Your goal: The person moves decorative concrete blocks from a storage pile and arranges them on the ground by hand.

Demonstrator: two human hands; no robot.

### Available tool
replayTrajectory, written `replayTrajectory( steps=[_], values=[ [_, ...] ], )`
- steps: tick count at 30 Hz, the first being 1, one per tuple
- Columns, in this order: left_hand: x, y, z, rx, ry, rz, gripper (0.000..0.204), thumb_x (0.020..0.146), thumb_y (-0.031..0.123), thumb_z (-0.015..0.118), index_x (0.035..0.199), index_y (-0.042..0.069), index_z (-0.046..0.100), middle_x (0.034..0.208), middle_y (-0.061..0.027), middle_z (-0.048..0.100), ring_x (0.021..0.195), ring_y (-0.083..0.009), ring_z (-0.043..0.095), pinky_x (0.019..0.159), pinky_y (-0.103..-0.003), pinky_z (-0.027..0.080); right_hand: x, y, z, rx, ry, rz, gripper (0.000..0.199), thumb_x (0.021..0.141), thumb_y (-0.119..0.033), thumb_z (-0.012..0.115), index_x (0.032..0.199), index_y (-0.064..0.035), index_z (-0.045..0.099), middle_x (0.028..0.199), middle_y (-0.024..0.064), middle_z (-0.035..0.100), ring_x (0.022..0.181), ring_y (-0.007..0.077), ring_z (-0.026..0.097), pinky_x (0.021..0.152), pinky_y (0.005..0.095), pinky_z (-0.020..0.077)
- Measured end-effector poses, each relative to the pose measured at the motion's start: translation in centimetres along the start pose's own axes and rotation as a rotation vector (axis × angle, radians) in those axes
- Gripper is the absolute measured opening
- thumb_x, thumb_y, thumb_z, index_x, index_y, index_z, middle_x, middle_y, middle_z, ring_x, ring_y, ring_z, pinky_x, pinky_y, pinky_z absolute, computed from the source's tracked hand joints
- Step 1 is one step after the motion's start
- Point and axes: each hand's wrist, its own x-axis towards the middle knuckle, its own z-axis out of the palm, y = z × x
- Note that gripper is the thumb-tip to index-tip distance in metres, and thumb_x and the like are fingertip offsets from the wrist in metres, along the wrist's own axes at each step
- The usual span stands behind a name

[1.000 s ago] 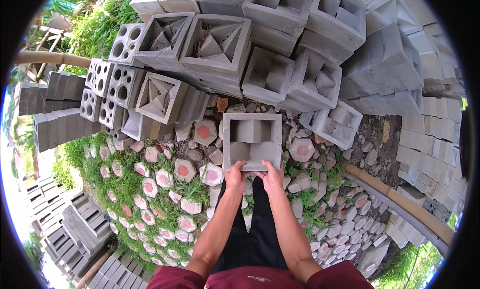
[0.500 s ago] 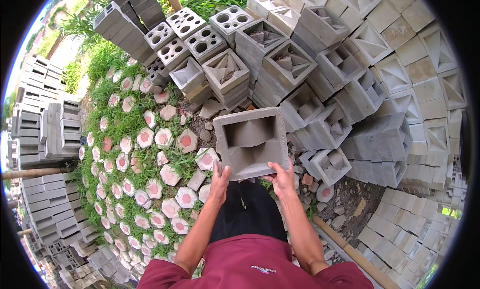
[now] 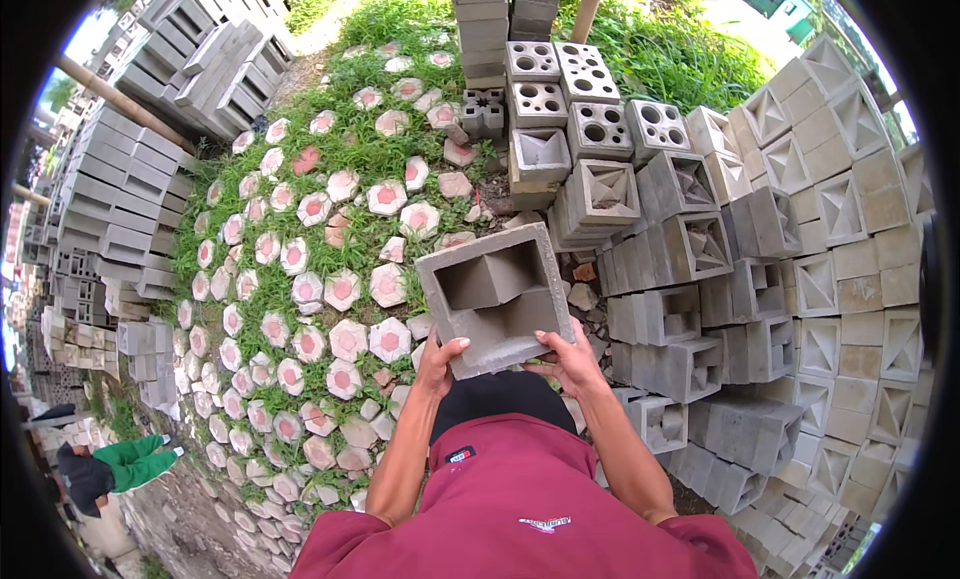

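Observation:
A square grey concrete vent block (image 3: 497, 334) with slanted inner faces is held up in front of my body, slightly tilted. My left hand (image 3: 438, 365) grips its lower left edge, thumb on the front rim and fingers behind. At the lower right edge, my right hand (image 3: 572, 363) holds it the same way, thumb on the rim. Parts of the fingers of both hands are hidden behind the block. Beyond it to the right stand stacked vent blocks of a similar kind, the nearest a block with a pyramid-like inside (image 3: 606, 191).
Hexagonal pavers (image 3: 343, 290) with reddish centres lie in grass ahead and left. Tall block stacks (image 3: 850, 269) line the right. Blocks with round holes (image 3: 600, 131) stand at the back. More stacks (image 3: 110, 214) and a person in green trousers (image 3: 130, 466) are at left.
My view has swung to the left, so the stacks sit further right and a person has come into view. The block stays in both hands and has tilted a little.

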Motion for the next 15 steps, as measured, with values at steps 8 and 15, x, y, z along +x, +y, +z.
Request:
replayTrajectory(
  steps=[8,15],
  values=[
    [-2.3,12.5,-4.8,-0.052,0.095,0.098,0.073,0.070,0.017,0.074,0.130,0.001,0.038,0.110,-0.0112,0.053,0.100,-0.0216,0.056,0.087,-0.036,0.050,11.2,-5.9,9.3,-0.592,-0.668,-0.079,0.091,0.086,-0.037,0.069,0.150,-0.0032,0.014,0.146,0.0198,0.033,0.134,0.0275,0.034,0.111,0.0392,0.0259],
    [-0.3,14.8,-12.0,-0.235,0.243,0.133,0.076,0.074,0.019,0.074,0.135,-0.002,0.035,0.121,-0.0157,0.053,0.109,-0.0241,0.056,0.095,-0.038,0.048,17.1,-3.6,20.1,-0.571,-0.683,0.196,0.064,0.081,-0.008,0.070,0.136,-0.0020,0.038,0.116,0.0091,0.058,0.103,0.0184,0.058,0.093,0.0331,0.0458]
  ],
)
